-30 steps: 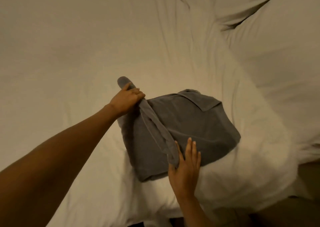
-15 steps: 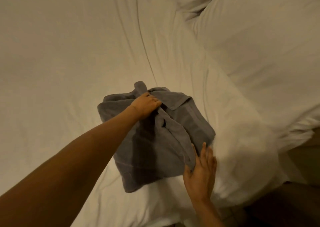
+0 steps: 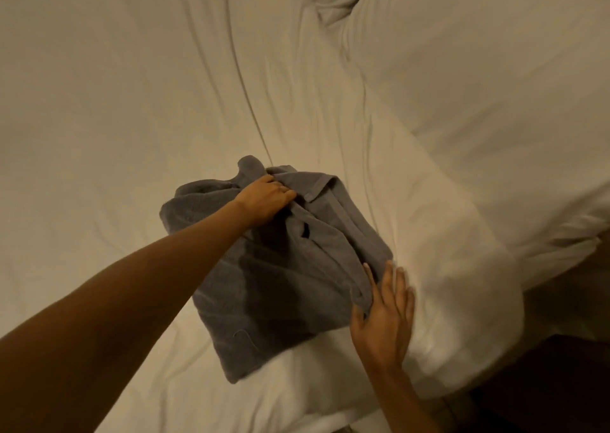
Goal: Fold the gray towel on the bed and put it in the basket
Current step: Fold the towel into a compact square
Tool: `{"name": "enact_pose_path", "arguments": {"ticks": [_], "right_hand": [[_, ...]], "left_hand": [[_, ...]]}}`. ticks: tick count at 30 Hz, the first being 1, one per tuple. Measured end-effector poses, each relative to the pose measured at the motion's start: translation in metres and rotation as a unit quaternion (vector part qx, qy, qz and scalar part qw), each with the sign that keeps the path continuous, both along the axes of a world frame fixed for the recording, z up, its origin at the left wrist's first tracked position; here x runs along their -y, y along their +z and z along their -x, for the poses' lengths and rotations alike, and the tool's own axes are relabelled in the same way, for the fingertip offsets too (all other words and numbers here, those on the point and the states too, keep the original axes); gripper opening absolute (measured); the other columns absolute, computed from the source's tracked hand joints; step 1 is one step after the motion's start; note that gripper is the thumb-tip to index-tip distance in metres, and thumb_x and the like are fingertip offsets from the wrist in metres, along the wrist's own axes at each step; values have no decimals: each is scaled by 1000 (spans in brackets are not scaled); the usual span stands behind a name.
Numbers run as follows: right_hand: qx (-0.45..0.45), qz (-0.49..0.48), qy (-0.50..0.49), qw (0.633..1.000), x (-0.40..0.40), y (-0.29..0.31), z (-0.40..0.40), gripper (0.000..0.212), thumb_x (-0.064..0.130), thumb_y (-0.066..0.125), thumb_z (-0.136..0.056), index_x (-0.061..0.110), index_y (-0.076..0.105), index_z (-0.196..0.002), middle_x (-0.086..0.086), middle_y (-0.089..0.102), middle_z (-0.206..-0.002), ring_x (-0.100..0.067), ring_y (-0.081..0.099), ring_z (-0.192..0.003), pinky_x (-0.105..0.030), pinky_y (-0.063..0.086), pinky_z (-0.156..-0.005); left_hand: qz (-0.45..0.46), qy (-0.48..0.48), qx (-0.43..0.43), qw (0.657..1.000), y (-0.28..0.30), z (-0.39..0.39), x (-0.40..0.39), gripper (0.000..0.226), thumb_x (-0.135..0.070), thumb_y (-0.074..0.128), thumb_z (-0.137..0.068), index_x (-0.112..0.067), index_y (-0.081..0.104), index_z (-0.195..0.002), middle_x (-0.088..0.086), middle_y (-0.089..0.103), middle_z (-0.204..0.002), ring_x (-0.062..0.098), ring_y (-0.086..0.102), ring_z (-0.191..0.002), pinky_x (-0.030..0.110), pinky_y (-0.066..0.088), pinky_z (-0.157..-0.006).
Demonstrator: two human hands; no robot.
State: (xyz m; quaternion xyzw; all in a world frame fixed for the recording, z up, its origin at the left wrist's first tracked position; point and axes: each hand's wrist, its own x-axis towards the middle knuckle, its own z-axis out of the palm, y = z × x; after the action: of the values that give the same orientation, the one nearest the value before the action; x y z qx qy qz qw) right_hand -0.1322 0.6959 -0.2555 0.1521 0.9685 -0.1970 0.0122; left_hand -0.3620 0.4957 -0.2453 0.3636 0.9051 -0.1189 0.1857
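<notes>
- No brand, label or writing is showing legibly anywhere on the gray towel point(image 3: 290, 277) or on the bedding
- The gray towel is lying as a roughly square, partly folded bundle on the white sheet of the bed point(image 3: 132, 135), near the bed's near edge and just left of a puffy white pillow point(image 3: 462, 300)
- The left hand point(image 3: 264, 201) is reaching across the towel with its grip curled closed, bunching the cloth at the far top corner; a small tuft of towel is sticking up just beyond the knuckles
- The right hand point(image 3: 384, 314) is lying nearly flat with its fingers point(image 3: 388, 279) extended and close together; its grip is spread wide, and the thumb side is touching the towel's right edge, where a narrow fold of cloth is running down to it. Whether the thumb is pinching that fold is not clear
- The right hand's outer side is pressing against the pillow beside the towel
- A dark surface point(image 3: 544, 383) is showing past the bed's corner at lower right
- Compared with half a second ago, both hands are keeping almost the same places on the towel, and the bundle is holding much the same shape; compared with one second ago, the long twisted strip between the hands is now lying lower and flatter on the bundle
</notes>
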Motion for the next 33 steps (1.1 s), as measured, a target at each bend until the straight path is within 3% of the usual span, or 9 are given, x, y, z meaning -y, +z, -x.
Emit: {"name": "enact_pose_path", "arguments": {"ticks": [5,12,16,19,24,29,33], "right_hand": [[12,7,2,1000,-5,2,5,66,38,32,-80,21,32,-144,-15,27,-154,-34,17,-144,-53,15,-117],[4,-15,-46,999,-40,4,40,62,21,58,-87,20,35,-144,-14,24,-156,-32,12,-146,-51,13,-118],[30,-24,-70,997,-46,3,58,70,46,45,-94,18,17,-151,-16,13,-158,-29,6,-147,-49,11,-119],[4,-37,-63,997,-38,4,63,75,49,44,-93,17,10,-151,-16,12,-158,-30,8,-147,-52,13,-118],[14,-128,13,992,-22,-2,67,60,41,40,-96,18,23,-149,-16,21,-156,-32,17,-145,-57,6,-114],[64,-149,18,987,-21,-10,82,58,42,31,-98,17,20,-149,-15,12,-158,-29,5,-147,-58,-5,-114],[58,-130,-8,990,-28,-3,104,46,39,42,-97,17,47,-137,-16,18,-157,-29,6,-147,-56,-12,-112]], "left_hand": [[-5,8,-13,1000,12,15,-10,42,-17,52,-94,-16,43,-135,5,36,-153,22,36,-140,39,17,-120],[-29,16,-82,996,32,53,-60,38,-11,51,-91,-11,46,-129,10,53,-137,25,51,-127,46,11,-120],[-21,72,-100,992,16,50,-73,57,-21,46,-98,-7,22,-147,14,19,-158,26,20,-147,49,8,-120],[-58,120,-84,988,1,32,-71,63,-32,40,-100,-8,11,-151,13,9,-160,26,10,-149,48,5,-121],[-85,174,-29,981,-14,20,-53,57,-36,28,-103,-14,12,-152,11,8,-161,27,12,-148,48,3,-121],[-168,242,-14,956,-13,33,-49,54,-37,26,-103,-13,17,-151,11,15,-160,27,16,-147,47,4,-121],[-201,278,-12,939,-12,49,-52,50,-37,36,-101,-10,37,-143,10,24,-156,26,24,-144,47,10,-122]]}}
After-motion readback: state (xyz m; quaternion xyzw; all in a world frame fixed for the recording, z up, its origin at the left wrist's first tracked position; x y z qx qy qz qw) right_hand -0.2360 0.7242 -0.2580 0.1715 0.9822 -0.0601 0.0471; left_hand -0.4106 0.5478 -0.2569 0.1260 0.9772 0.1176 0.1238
